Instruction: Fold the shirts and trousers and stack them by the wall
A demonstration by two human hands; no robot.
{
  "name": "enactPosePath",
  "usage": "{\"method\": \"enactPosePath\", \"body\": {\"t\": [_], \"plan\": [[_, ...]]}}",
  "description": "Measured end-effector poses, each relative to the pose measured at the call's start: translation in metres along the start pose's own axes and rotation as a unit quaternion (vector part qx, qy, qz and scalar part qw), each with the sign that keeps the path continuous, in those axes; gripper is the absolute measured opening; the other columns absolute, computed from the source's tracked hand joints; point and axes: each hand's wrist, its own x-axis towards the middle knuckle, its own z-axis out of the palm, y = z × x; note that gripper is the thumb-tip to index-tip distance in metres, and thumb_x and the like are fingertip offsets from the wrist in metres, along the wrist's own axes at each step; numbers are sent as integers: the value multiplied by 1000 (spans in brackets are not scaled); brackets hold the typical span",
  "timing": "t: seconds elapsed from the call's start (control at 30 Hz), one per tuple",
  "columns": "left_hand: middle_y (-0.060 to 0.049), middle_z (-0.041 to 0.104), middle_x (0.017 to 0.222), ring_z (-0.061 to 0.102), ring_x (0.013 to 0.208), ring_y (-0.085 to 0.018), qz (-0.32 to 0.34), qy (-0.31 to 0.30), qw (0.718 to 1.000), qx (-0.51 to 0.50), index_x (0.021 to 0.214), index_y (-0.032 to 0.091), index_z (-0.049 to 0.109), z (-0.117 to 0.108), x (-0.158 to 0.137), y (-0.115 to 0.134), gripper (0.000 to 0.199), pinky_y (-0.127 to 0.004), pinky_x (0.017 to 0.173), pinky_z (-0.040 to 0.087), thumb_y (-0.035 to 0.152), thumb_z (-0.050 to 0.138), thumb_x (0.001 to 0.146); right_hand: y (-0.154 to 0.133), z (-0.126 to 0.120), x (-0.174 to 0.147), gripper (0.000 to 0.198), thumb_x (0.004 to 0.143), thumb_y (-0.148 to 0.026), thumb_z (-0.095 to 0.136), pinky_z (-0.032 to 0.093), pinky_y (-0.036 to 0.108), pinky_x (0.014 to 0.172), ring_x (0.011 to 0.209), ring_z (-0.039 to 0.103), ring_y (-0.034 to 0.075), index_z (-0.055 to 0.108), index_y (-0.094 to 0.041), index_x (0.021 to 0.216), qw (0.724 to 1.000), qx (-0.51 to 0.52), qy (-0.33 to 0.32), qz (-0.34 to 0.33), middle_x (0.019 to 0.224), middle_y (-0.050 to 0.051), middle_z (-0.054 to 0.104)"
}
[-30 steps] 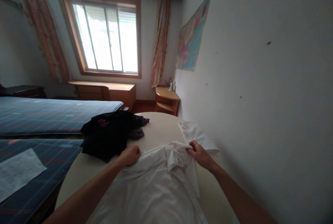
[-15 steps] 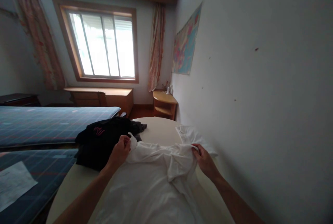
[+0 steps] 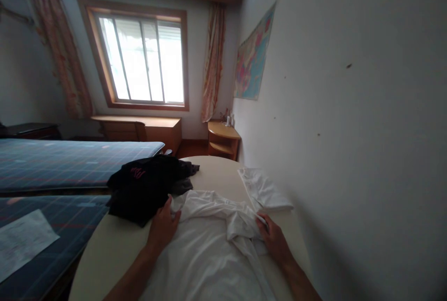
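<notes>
A white shirt [image 3: 209, 245] lies spread and wrinkled over the near part of the round pale table [image 3: 216, 170]. My left hand [image 3: 163, 226] is closed on its far left corner, a bit of cloth showing between thumb and fingers. At the far right corner my right hand [image 3: 274, 238] pinches the edge, with a loose fold bunched just inside it. Beyond my right hand lies a folded white cloth [image 3: 267, 191], apart from my fingers. A heap of black clothing [image 3: 143, 191] with pink lettering sits just past my left hand.
A plain wall [image 3: 349, 175] runs close along the right side of the table. To the left are plaid mattresses [image 3: 80, 163], the nearer with a paper sheet [image 3: 26, 242] on it. A corner shelf [image 3: 223, 133] and a desk [image 3: 164, 126] stand at the back.
Both hands have come down and nearer to me with the shirt's far edge, which now lies lower on the table. More of the folded white cloth shows. The view has shifted slightly left.
</notes>
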Motion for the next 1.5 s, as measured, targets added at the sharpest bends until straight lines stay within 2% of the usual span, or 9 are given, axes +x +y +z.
{"method": "enactPosePath", "body": {"t": [0.17, 0.37, 0.5, 0.6, 0.73, 0.83, 1.0, 1.27, 1.5], "plan": [[-12, 66, 123, 62, 112, -26, 33, -24, 999, -12, 139, 20, 48, 1, -9, 0, 46, -38, 98, 47, 38, 41, 97, 5, -2, -1, 47, 91, -55, 46, 52, 34, 85, 94, 69, 27, 67, -18, 111, 1000, 13, -10, 12, 105, 10, 74], [-10, 68, 109, 61, 108, -26, 64, -28, 998, 9, 90, 21, 70, -3, -7, 1, 28, -38, 99, 47, 35, 46, 94, 1, -4, 5, 47, 89, -56, 49, 51, 35, 92, 103, 68, 28, 70, -18, 108, 999, 12, -19, 29, 108, 10, 74], [-8, 58, 136, 50, 129, -25, 152, -14, 988, -22, 110, 22, 68, 4, -4, -2, 35, -40, 114, 36, 13, 47, 84, 3, -6, 5, 47, 92, -55, 44, 51, 34, 88, 99, 68, 27, 69, -17, 106, 1000, 6, 15, 27, 106, 11, 74], [-5, 67, 126, 59, 119, -21, 195, -83, 976, -54, 118, 24, 65, 10, -3, -4, 48, -40, 108, 42, 5, 42, 81, 10, -5, 6, 47, 91, -55, 43, 51, 35, 87, 96, 68, 26, 67, -17, 105, 999, 8, 32, 26, 104, 12, 73], [-6, 72, 113, 65, 107, -22, 175, -71, 981, -50, 103, 22, 69, 9, -6, -4, 31, -40, 99, 46, 15, 42, 89, 15, -2, 8, 44, 87, -53, 46, 52, 37, 88, 96, 68, 27, 67, -18, 103, 998, 19, 52, 22, 103, 12, 73], [-7, 74, 106, 68, 99, -21, 135, -53, 989, -35, 113, 22, 65, 1, -6, 2, 33, -37, 92, 48, 27, 36, 98, 13, -2, 6, 34, 83, -45, 50, 51, 36, 89, 98, 68, 26, 67, -19, 97, 998, 29, 49, 17, 103, 11, 73], [-9, 73, 85, 70, 85, -25, 90, -94, 989, 68, 106, 19, 68, -10, 14, 21, 33, -38, 85, 48, 30, 38, 99, 2, -3, 7, 36, 80, -46, 57, 53, 34, 86, 94, 69, 26, 68, -19, 100, 1000, 8, 3, 7, 99, 10, 75], [-10, 60, 134, 60, 117, -19, 146, -173, 973, 49, 135, 21, 52, 24, 59, 48, 42, -27, 96, 45, 18, 47, 94, -5, -6, 32, 40, 85, -47, 50, 51, 36, 87, 97, 70, 28, 73, -18, 99, 996, -71, -55, 19, 101, 11, 76], [-8, 71, 102, 68, 91, -22, 100, -198, 974, 46, 96, 21, 65, 18, 79, 46, 16, -28, 75, 47, 21, 50, 92, -10, -21, 45, 40, 92, -48, 40, 50, 31, 78, 90, 71, 24, 67, -21, 106, 991, -113, -65, -7, 97, 9, 76]]}}
